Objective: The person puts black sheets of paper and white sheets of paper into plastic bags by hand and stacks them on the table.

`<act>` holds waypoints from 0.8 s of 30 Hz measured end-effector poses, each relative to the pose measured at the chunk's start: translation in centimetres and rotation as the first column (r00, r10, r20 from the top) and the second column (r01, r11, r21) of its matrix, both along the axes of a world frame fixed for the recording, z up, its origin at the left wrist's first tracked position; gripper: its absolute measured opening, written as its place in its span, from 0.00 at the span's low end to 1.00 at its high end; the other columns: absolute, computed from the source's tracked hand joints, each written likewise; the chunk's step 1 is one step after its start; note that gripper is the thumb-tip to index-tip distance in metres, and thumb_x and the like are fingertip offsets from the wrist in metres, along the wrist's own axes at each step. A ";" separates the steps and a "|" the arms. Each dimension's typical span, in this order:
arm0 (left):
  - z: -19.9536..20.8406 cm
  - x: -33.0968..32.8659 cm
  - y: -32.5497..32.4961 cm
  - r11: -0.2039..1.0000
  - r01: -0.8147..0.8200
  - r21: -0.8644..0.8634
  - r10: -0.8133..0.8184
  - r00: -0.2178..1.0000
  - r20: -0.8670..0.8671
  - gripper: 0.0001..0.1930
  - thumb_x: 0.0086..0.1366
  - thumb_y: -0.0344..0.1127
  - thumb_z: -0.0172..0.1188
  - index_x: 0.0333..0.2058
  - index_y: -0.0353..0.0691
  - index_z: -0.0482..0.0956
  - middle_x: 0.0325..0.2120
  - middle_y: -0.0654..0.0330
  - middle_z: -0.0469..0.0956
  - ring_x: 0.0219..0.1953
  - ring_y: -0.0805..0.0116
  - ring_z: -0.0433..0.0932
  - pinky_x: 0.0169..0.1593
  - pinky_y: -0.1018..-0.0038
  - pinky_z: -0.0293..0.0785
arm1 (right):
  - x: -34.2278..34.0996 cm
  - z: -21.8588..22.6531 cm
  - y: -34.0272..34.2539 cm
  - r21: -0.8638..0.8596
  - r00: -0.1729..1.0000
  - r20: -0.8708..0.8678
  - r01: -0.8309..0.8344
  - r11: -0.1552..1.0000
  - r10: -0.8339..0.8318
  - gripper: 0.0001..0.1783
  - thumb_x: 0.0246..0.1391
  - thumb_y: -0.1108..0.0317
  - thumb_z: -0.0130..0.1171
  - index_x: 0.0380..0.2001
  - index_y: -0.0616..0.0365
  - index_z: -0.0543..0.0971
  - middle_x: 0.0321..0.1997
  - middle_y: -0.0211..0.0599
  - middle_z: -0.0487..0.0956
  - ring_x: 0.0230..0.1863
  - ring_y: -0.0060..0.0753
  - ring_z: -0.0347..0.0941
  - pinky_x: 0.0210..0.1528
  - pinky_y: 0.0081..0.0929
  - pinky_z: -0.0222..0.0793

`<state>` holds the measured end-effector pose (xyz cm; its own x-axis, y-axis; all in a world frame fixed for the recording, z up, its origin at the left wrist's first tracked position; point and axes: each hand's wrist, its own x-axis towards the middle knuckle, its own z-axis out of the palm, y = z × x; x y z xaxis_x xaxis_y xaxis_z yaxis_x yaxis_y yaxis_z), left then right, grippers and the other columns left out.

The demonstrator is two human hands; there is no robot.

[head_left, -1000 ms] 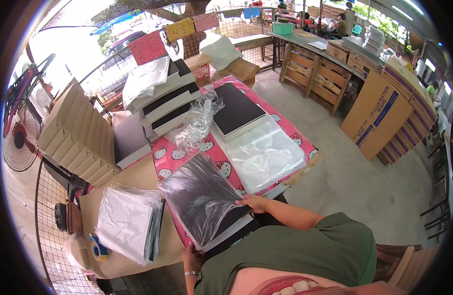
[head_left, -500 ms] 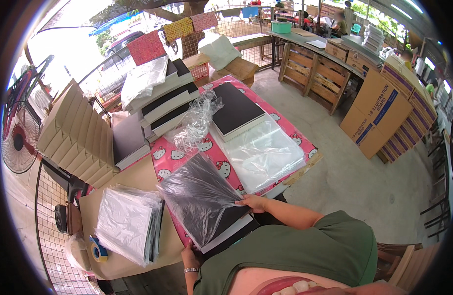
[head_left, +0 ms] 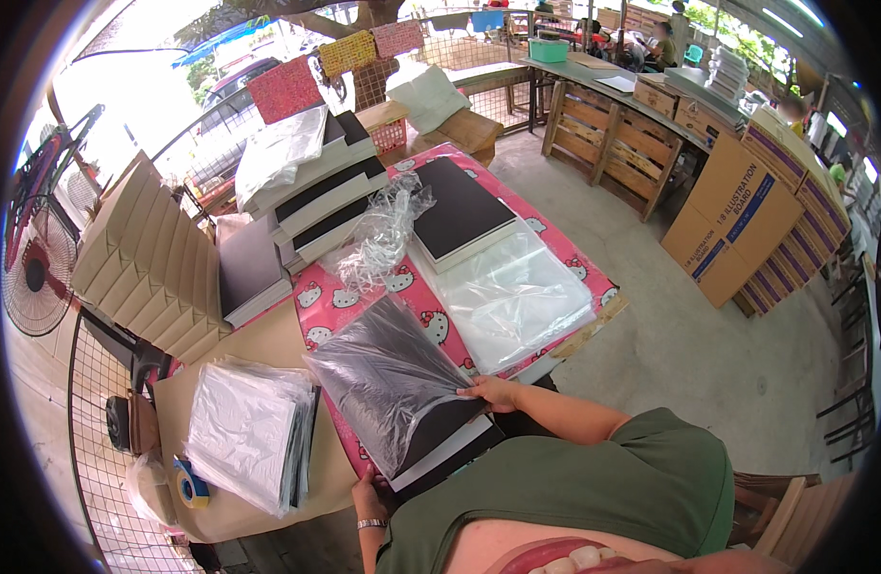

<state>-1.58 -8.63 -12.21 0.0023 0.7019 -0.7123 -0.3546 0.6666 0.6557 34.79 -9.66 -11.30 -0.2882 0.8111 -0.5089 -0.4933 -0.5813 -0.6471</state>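
Observation:
A clear plastic bag (head_left: 378,359) covers most of a stack of black boards (head_left: 450,428) at the table's near edge. The boards' near end, with a pale strip across it, sticks out of the bag's mouth. My right hand (head_left: 493,393) is closed on the bag's edge at the right side. At the near left corner, my left hand (head_left: 371,497) grips the bag's edge beside the boards; its fingers are partly hidden. To the left lies a pile of bagged boards (head_left: 244,430). Flat empty plastic bags (head_left: 517,311) lie to the right, partly under a stack of black boards (head_left: 460,212).
Crumpled plastic (head_left: 378,239) lies on the pink patterned table cover (head_left: 426,325). Tall stacks of boards (head_left: 311,206) and brown paper-wrapped packs (head_left: 149,258) stand at the back left. A tape roll (head_left: 192,486) sits near the left edge. Cardboard boxes (head_left: 732,220) stand on the right.
Wrinkles in the bag near my right hand have flattened slightly. Both hands stay in nearly the same place.

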 end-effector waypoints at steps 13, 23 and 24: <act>-1.0 -0.5 0.1 1.000 -0.012 -0.001 0.012 0.997 0.070 0.12 0.61 0.37 0.54 0.20 0.39 0.72 0.13 0.63 0.70 0.14 0.72 0.67 0.19 0.79 0.64 | -0.1 0.2 0.0 0.021 1.000 0.016 -0.025 0.999 0.025 0.18 0.54 0.60 0.54 0.45 0.57 0.69 0.38 0.32 0.75 0.39 0.31 0.74 0.38 0.39 0.76; 0.3 -0.4 0.1 0.999 0.032 -0.013 -0.032 0.999 0.016 0.14 0.60 0.38 0.56 0.18 0.38 0.72 0.13 0.62 0.71 0.15 0.71 0.69 0.19 0.79 0.65 | -0.1 -0.1 0.1 -0.006 1.000 0.015 0.015 1.000 -0.015 0.17 0.55 0.63 0.53 0.45 0.59 0.69 0.37 0.34 0.76 0.37 0.31 0.75 0.38 0.39 0.76; 0.1 -0.4 0.1 0.999 0.037 -0.003 -0.037 0.999 -0.007 0.14 0.60 0.38 0.56 0.18 0.38 0.72 0.13 0.62 0.71 0.15 0.71 0.69 0.19 0.79 0.65 | -0.2 0.0 0.2 -0.008 0.999 0.021 0.024 1.000 -0.024 0.17 0.55 0.63 0.53 0.45 0.59 0.69 0.37 0.34 0.76 0.37 0.31 0.75 0.38 0.39 0.76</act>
